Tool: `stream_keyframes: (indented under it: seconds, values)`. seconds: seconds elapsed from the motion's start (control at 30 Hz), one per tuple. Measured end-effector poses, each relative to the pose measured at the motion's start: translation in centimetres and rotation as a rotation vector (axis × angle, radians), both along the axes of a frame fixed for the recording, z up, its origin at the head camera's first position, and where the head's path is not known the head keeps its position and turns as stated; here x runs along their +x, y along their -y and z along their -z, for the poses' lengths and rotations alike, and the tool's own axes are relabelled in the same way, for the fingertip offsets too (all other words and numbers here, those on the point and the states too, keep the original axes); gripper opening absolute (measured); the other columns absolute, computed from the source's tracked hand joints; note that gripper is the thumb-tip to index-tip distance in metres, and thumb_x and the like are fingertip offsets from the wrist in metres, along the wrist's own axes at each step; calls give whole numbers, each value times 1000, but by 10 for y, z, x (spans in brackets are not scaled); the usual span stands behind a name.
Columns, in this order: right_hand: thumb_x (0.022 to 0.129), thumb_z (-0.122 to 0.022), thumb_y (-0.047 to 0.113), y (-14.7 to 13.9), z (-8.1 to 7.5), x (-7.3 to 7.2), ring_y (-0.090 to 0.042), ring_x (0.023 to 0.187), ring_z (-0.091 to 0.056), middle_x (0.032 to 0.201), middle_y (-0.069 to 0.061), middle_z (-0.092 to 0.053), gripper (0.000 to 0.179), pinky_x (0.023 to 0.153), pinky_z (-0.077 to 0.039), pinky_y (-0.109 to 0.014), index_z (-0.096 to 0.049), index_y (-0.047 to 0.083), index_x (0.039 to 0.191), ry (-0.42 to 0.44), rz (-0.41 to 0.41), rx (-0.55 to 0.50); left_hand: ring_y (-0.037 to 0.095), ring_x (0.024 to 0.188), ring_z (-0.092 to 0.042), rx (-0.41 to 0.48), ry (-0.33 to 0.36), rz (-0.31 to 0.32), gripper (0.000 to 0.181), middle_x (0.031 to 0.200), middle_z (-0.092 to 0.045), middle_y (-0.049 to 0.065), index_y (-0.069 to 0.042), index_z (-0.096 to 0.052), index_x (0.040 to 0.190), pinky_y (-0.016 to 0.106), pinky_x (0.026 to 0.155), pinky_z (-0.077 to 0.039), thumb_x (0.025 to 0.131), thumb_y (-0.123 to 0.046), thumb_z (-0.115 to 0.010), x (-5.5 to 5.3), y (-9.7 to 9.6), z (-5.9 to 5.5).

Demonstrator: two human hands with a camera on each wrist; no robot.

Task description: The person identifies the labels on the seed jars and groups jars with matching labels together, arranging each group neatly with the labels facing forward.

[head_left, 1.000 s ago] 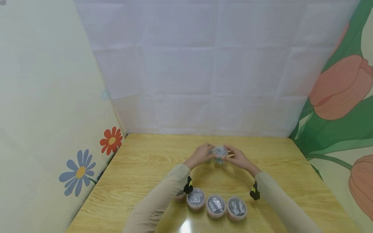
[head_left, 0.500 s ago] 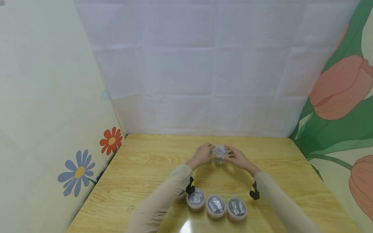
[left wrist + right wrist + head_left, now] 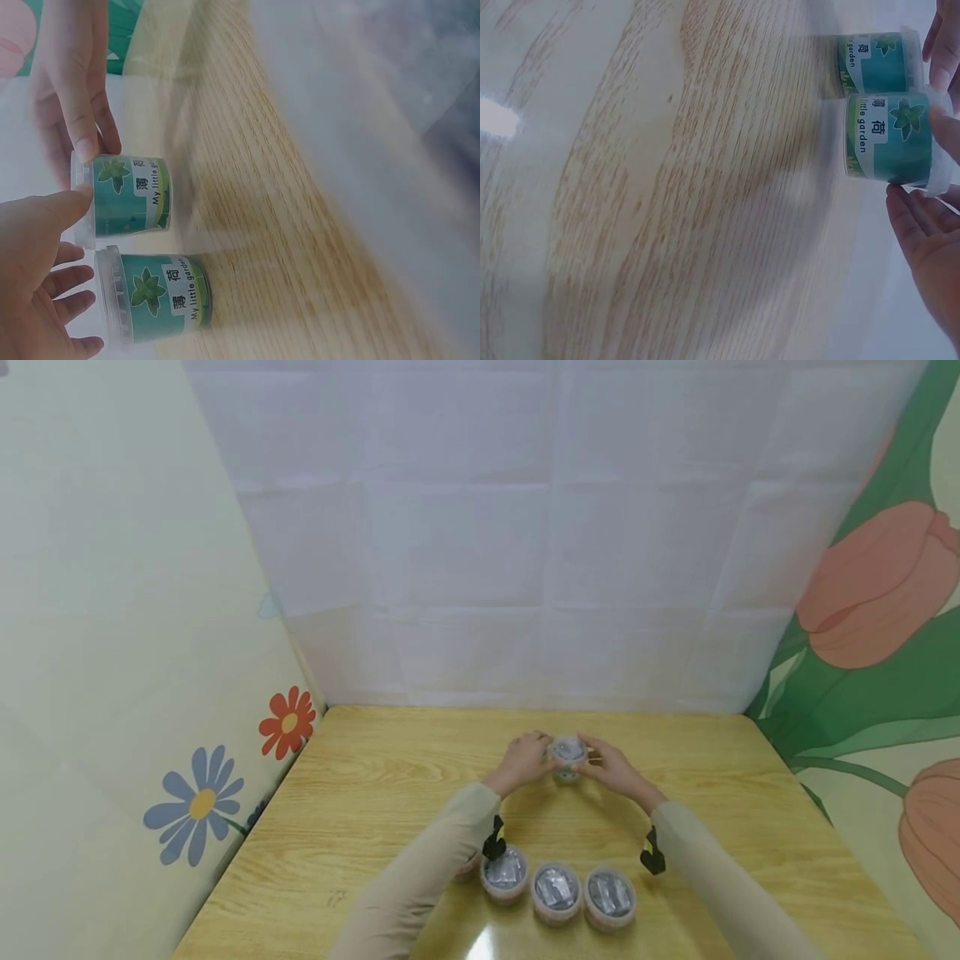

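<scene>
- The head view gives mainly one cup top between the hands; the left wrist view gives two teal "My little garden" mint cups side by side, the right cup point(image 3: 131, 196) and the left cup point(image 3: 161, 296).
- The right wrist view also shows both labels, with the left cup beyond the right one; no view settles whether the cups touch.
- The right cup stands upright over the far part of the wooden table point(image 3: 405, 752); whether its base rests there I cannot tell.
- Only the head view takes in the near row of four round tubs point(image 3: 556, 892) holding silvery packets, the leftmost partly covered by the left sleeve point(image 3: 427, 877).
- Both arms reach forward and bend inward, the hands meeting at the right cup.
- The right hand point(image 3: 615, 770) pinches that cup near its lid, thumb on the near side, fingers on the far side.
- The left hand point(image 3: 525, 763) is loosely spread, its thumb touching the right cup's lid, its other fingers just beside the left cup's lid.
</scene>
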State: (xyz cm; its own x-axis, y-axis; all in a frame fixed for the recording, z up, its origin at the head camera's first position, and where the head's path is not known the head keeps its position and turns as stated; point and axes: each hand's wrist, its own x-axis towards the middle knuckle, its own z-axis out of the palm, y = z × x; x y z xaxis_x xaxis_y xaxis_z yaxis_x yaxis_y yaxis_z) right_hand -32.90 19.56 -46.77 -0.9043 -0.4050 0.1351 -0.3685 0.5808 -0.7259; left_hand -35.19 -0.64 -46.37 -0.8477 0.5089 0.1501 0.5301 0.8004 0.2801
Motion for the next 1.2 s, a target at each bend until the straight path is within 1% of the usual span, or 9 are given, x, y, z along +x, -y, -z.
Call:
stream_keyframes:
  seconds: [0.2,0.4,0.53,0.7,0.83,0.97,1.2]
  values:
    - [91,-61,22,0,2,-2,-43,114,-51,141,-28,-35,67,92,-46,-51,-28,-4,142,-4,1,13,24,116,-53,-27,-12,-11,55,128,-55,9,-7,-51,131,42,97,-44,90,-44,-56,0,0,0]
    - [91,-61,21,0,4,-3,-44,113,-51,140,-30,-35,66,92,-46,-51,-28,-5,142,-18,15,43,27,121,-49,-45,12,-15,55,134,-50,11,-8,-49,134,45,100,-41,91,-42,-56,1,0,1]
    - [91,-61,19,2,5,-3,-45,113,-51,139,-31,-35,66,92,-46,-51,-28,-8,141,-22,15,36,28,124,-45,-46,25,-15,55,137,-47,12,-8,-48,135,48,102,-38,91,-41,-56,1,1,2]
    - [90,-61,16,4,4,-1,-46,112,-51,138,-33,-36,64,93,-46,-51,-29,-10,139,-23,30,29,27,128,-42,-58,26,-6,56,139,-45,12,-8,-47,135,48,104,-35,91,-41,-56,1,1,3]
    - [91,-60,17,5,5,-2,-47,111,-51,136,-34,-36,64,92,-46,-51,-28,-12,138,-36,40,53,26,131,-39,-67,37,0,57,142,-42,11,-9,-45,137,49,106,-33,91,-41,-56,1,1,4]
    - [91,-60,17,5,5,-2,-48,112,-50,137,-34,-35,65,93,-45,-52,-28,-12,139,-24,50,64,26,133,-35,-66,59,2,57,144,-40,11,-9,-43,138,50,107,-31,92,-40,-55,3,2,2]
    - [91,-60,17,5,4,-3,-50,115,-46,139,-34,-32,66,94,-43,-53,-26,-10,140,-15,44,66,27,134,-34,-68,56,14,57,144,-39,13,-8,-43,138,49,108,-30,92,-39,-55,5,2,-1]
